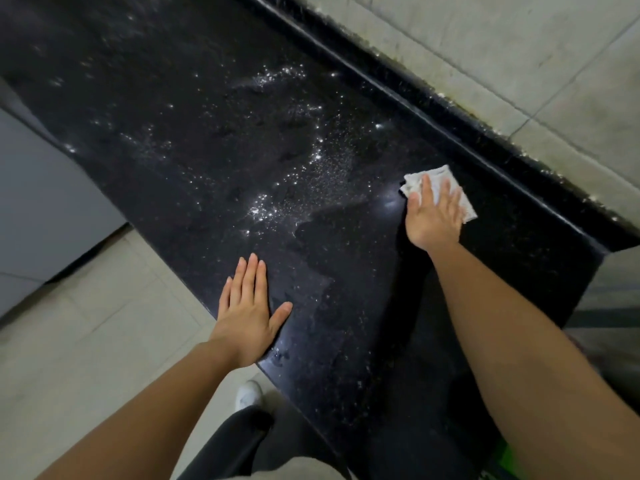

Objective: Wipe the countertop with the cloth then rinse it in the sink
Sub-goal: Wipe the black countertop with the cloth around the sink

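Note:
A black speckled stone countertop [214, 140] runs diagonally through the view, wet and glistening with droplets in its middle. A small white cloth [437, 178] lies flat on it near the raised back edge. My right hand [433, 216] presses down on the cloth with straight, spread fingers. My left hand [247, 313] rests flat on the counter's front edge, fingers straight and together, holding nothing. No sink is in view.
A raised black backsplash ledge [398, 91] borders the counter, with a beige tiled wall [519, 46] behind it. Pale floor tiles [86, 323] and a grey cabinet front [41, 202] lie to the left. My white shoe [247, 394] shows below the counter edge.

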Demonstrator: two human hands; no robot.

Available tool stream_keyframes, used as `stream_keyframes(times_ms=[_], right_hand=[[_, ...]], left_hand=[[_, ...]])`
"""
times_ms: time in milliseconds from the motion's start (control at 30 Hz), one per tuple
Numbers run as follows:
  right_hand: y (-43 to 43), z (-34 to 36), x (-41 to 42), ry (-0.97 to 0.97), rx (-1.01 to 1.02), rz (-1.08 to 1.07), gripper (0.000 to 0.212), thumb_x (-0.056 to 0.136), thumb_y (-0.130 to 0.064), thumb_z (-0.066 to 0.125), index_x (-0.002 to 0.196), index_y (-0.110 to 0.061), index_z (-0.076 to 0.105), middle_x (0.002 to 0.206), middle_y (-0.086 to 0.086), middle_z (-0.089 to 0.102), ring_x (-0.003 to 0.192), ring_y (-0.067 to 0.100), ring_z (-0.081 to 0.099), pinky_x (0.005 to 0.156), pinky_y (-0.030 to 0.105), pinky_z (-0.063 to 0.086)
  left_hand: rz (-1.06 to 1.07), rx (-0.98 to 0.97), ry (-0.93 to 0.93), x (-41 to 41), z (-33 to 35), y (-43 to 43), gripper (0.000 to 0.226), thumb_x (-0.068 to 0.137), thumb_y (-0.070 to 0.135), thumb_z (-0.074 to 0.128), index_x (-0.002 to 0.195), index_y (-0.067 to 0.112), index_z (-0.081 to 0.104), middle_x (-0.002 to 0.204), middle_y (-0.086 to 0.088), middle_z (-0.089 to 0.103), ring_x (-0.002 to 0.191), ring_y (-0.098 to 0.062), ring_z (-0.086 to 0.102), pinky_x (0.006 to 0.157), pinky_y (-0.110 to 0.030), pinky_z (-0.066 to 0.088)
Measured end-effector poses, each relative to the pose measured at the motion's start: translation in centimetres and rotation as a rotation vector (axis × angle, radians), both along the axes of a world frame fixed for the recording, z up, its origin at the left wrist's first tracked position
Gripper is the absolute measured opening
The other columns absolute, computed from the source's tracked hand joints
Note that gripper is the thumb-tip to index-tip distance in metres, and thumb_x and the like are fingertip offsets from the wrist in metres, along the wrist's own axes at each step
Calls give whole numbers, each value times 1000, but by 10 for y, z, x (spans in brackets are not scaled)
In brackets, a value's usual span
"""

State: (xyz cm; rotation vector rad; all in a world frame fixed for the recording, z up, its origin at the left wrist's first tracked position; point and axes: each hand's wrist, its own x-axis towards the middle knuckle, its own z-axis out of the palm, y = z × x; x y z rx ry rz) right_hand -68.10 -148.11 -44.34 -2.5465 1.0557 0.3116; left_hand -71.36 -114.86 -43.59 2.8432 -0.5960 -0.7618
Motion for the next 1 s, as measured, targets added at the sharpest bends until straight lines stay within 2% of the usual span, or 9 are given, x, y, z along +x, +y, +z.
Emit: stream_keyframes(times_ms=[100,167,467,633,700,833,1000], right_hand=[[5,1,26,-19,19,-99,55,103,-43,13,154,-32,-4,161,5,-17,146,27,-21,118,44,-14],[15,3,37,-25,31,-78,55,103,-43,13,154,-31,-5,161,5,-18,146,28,-22,118,45,-14],[144,0,13,-81,84,421,55,102,-48,12,154,-34,0,162,2,-14,146,22,-23,116,40,-18],[139,1,-33,-90,38,602,51,104,-46,18,152,-40,4,162,-5,-8,147,15,-17,115,33,-16],[125,3,-48,-69,7,530,51,103,-46,18,152,-40,4,163,-6,-7,148,15,-14,116,33,-14],[112,4,-76,-15,-5,227,53,103,-45,16,153,-36,3,163,0,-7,148,18,-15,118,39,-10],[143,2,-86,-45,0,-190,54,103,-44,14,154,-33,0,162,5,-11,147,23,-17,118,43,-12]], left_hand=[[3,8,-7,0,-1,-1,78,85,66,0,136,18,-34,146,1,-40,134,-18,-38,107,-32,-23],[4,6,-20,-1,-1,-2,78,88,65,3,137,17,-34,145,1,-41,134,-18,-39,107,-32,-23],[-1,-17,-6,0,1,-1,78,92,62,10,142,15,-29,144,3,-40,134,-15,-39,108,-31,-23],[-3,-54,10,1,1,1,81,93,63,12,145,14,-26,145,3,-39,133,-13,-39,108,-31,-23],[-6,-65,2,1,0,2,81,93,62,12,145,14,-26,147,2,-38,133,-13,-39,108,-31,-23],[-20,-95,-7,1,0,5,79,95,59,13,146,11,-23,152,-2,-33,134,-14,-37,109,-32,-22],[-50,-239,129,10,8,15,73,99,50,20,147,13,-19,154,-2,-29,136,-11,-34,113,-33,-17]])
